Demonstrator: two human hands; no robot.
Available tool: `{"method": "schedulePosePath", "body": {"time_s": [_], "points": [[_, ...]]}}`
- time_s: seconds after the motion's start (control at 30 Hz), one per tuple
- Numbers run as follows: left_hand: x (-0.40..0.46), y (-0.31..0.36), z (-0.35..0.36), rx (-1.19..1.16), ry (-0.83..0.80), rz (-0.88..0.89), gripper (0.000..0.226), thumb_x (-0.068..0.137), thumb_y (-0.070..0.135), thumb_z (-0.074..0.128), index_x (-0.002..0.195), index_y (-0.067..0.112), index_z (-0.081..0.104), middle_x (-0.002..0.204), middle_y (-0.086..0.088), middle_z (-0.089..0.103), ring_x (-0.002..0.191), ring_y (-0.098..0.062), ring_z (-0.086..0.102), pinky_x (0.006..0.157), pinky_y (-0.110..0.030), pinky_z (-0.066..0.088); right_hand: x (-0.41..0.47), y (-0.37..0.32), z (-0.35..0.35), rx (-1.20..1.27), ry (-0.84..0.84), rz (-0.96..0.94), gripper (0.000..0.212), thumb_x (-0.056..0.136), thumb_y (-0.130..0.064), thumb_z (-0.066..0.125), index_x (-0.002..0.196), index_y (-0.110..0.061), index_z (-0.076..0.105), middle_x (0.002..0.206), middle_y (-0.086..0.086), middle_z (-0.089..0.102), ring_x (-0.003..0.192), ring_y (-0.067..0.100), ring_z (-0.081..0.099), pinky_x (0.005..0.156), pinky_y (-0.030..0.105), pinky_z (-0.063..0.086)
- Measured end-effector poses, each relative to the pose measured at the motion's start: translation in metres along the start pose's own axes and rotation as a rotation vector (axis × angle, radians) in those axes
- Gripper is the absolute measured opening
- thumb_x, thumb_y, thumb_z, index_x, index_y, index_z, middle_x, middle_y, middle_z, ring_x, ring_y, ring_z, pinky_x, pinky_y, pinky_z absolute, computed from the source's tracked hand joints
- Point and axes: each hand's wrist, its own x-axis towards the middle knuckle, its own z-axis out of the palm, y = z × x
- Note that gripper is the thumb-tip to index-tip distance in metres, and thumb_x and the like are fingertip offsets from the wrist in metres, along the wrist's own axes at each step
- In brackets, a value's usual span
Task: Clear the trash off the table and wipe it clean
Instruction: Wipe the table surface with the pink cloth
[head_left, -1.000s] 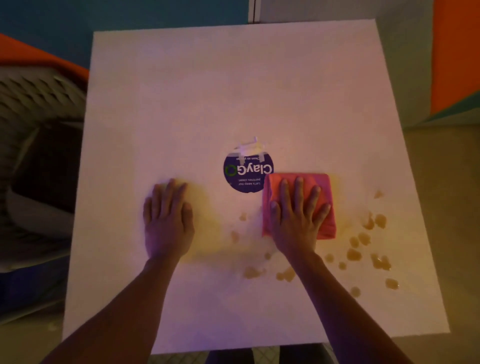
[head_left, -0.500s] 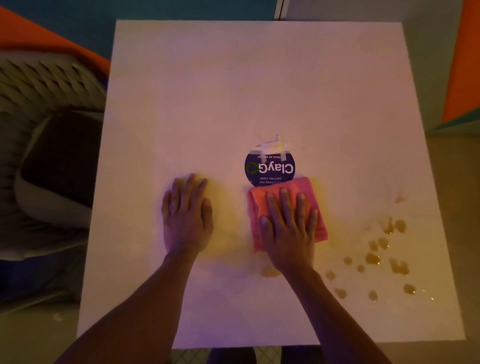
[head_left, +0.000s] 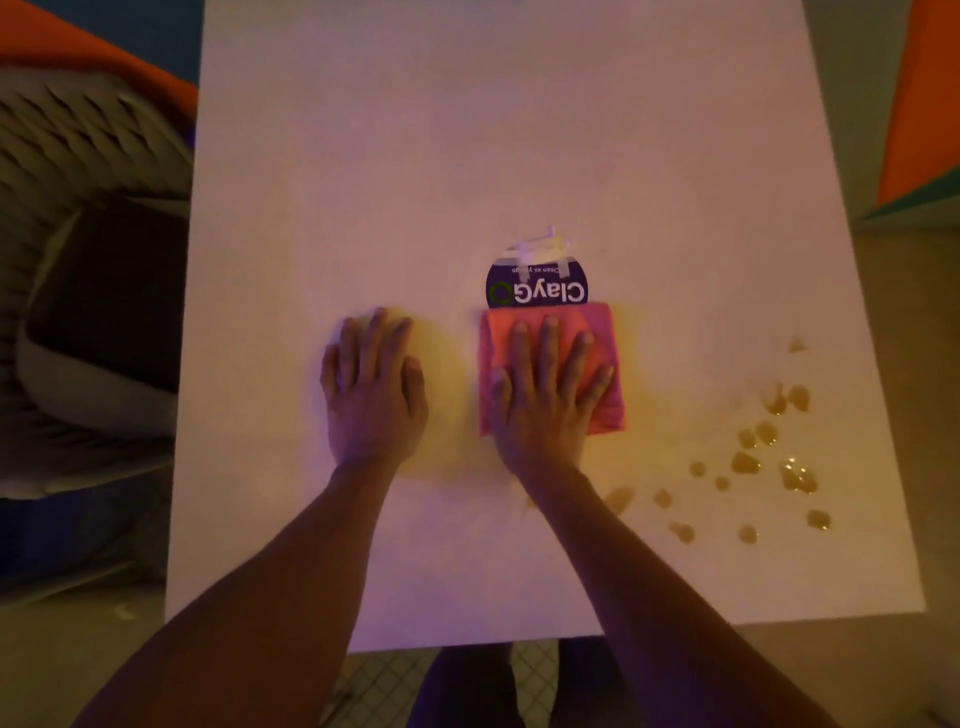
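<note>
Both of your hands lie flat on the white table (head_left: 519, 130). Your right hand (head_left: 545, 400) presses down on the folded pink cloth (head_left: 605, 358), fingers straight and slightly spread, gripping nothing; the cloth shows past your fingertips and out beyond your little finger, while its near edge is hidden under your palm. Just past those fingertips, the cloth's far edge overlaps the round dark sticker (head_left: 537, 286) marked "ClayGo", which has strips of pale tape (head_left: 537, 247) across its far side. Your left hand (head_left: 371, 387) rests palm-down on the bare tabletop, fingers straight and close together, holding nothing, well apart from the cloth, with a faint yellowish smear (head_left: 447, 374) spreading between its thumb and the cloth. Off to the little-finger side of your right hand, and back toward your wrist, a scatter of amber spill drops (head_left: 748, 462) sits on the table, apart from the cloth.
</note>
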Motion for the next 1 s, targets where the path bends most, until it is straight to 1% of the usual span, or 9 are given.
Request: {"method": "schedulePosePath", "body": {"time_s": [0.17, 0.27, 0.37, 0.43, 0.57, 0.7, 0.8, 0.9, 1.0], "points": [[0.001, -0.001, 0.001, 0.000, 0.025, 0.014, 0.051, 0.098, 0.031, 0.042, 0.149, 0.028, 0.043, 0.160, 0.003, 0.034, 0.150, -0.030, 0.025, 0.121, -0.047, 0.018, -0.099, 0.019, -0.023, 0.007, -0.143, -0.122, 0.058, 0.102, -0.049, 0.036, 0.156, -0.028, 0.029, 0.165, 0.004, 0.021, 0.152, 0.041, 0.011, 0.117, 0.067, 0.012], [0.000, -0.001, 0.000, -0.005, 0.014, 0.014, 0.050, 0.099, 0.030, 0.041, 0.148, 0.028, 0.042, 0.160, 0.003, 0.035, 0.150, -0.030, 0.025, 0.121, -0.047, 0.018, -0.119, 0.059, -0.034, -0.041, -0.160, -0.061, 0.059, 0.102, -0.051, 0.037, 0.156, -0.030, 0.029, 0.165, 0.002, 0.020, 0.152, 0.039, 0.013, 0.117, 0.065, 0.013], [-0.002, -0.001, 0.001, 0.005, 0.018, 0.017, 0.050, 0.099, 0.030, 0.038, 0.148, 0.026, 0.042, 0.160, 0.002, 0.034, 0.150, -0.031, 0.025, 0.122, -0.047, 0.017, -0.101, 0.081, -0.036, -0.044, -0.183, 0.008, 0.060, 0.102, -0.053, 0.029, 0.157, -0.031, 0.024, 0.166, 0.003, 0.017, 0.152, 0.039, 0.011, 0.117, 0.066, 0.010], [-0.002, -0.003, 0.001, -0.005, 0.014, 0.031, 0.050, 0.100, 0.029, 0.038, 0.149, 0.025, 0.043, 0.160, 0.000, 0.035, 0.149, -0.032, 0.026, 0.122, -0.048, 0.017, -0.078, 0.076, -0.032, -0.005, -0.181, 0.071, 0.061, 0.102, -0.054, 0.024, 0.158, -0.031, 0.022, 0.166, 0.005, 0.017, 0.152, 0.042, 0.009, 0.116, 0.069, 0.008], [-0.033, 0.005, 0.003, -0.040, 0.033, 0.046, 0.049, 0.100, 0.027, 0.039, 0.149, 0.022, 0.043, 0.160, -0.002, 0.036, 0.149, -0.033, 0.028, 0.122, -0.049, 0.019, -0.048, 0.046, -0.019, 0.017, -0.101, 0.208, 0.059, 0.101, -0.048, 0.035, 0.154, -0.022, 0.037, 0.160, 0.015, 0.030, 0.146, 0.052, 0.020, 0.109, 0.076, 0.015], [-0.082, 0.014, 0.000, -0.051, 0.000, 0.037, 0.052, 0.099, 0.025, 0.038, 0.151, 0.022, 0.039, 0.162, -0.001, 0.032, 0.151, -0.031, 0.024, 0.123, -0.048, 0.017, -0.079, 0.016, -0.018, 0.016, -0.121, -0.025, 0.060, 0.102, -0.050, 0.033, 0.156, -0.024, 0.030, 0.164, 0.011, 0.022, 0.150, 0.048, 0.011, 0.114, 0.071, 0.006], [-0.095, 0.009, -0.003, -0.061, -0.032, 0.046, 0.053, 0.099, 0.025, 0.038, 0.153, 0.021, 0.038, 0.163, -0.002, 0.030, 0.152, -0.031, 0.021, 0.123, -0.049, 0.016, -0.135, 0.007, -0.027, 0.053, -0.186, -0.158, 0.058, 0.104, -0.051, 0.030, 0.157, -0.028, 0.027, 0.166, 0.005, 0.017, 0.153, 0.040, 0.004, 0.117, 0.066, 0.006], [-0.101, 0.007, -0.004, -0.060, -0.024, 0.055, 0.053, 0.099, 0.024, 0.038, 0.152, 0.021, 0.039, 0.163, -0.001, 0.031, 0.151, -0.031, 0.022, 0.123, -0.049, 0.016, -0.172, 0.026, -0.033, 0.051, -0.221, -0.153, 0.056, 0.104, -0.048, 0.031, 0.157, -0.032, 0.025, 0.167, 0.001, 0.014, 0.154, 0.034, 0.003, 0.119, 0.063, 0.009], [-0.101, 0.008, -0.004, -0.071, -0.018, 0.051, 0.052, 0.099, 0.024, 0.038, 0.151, 0.022, 0.040, 0.162, 0.000, 0.032, 0.151, -0.031, 0.024, 0.123, -0.049, 0.017, -0.173, 0.052, -0.036, 0.009, -0.193, -0.102, 0.054, 0.103, -0.047, 0.037, 0.155, -0.034, 0.031, 0.166, -0.001, 0.019, 0.154, 0.033, 0.008, 0.119, 0.062, 0.010]]}}
